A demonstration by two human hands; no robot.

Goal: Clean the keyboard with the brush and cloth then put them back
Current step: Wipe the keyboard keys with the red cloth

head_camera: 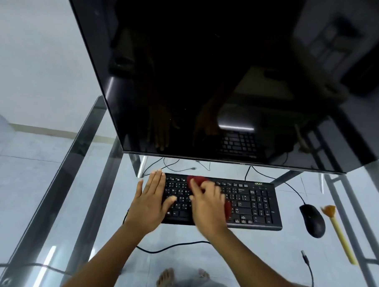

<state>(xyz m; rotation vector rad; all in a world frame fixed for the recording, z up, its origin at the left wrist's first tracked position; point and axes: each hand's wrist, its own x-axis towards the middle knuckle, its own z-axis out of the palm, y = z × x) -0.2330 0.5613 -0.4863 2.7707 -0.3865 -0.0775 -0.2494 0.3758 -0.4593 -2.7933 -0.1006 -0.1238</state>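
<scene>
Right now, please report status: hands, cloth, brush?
Left hand flat on keyboard. Right hand pressing red cloth on keys. Brush lying beside mouse.

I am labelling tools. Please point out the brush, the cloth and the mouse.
brush (339, 234), head view, on its yellow handle
cloth (228, 208), head view, red edge beside right hand
mouse (313, 220), head view, on its back

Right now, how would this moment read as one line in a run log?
stage: wiping | right hand: pressing red cloth on keyboard | left hand: flat, steadying left end | brush: on glass desk, right of mouse
</scene>
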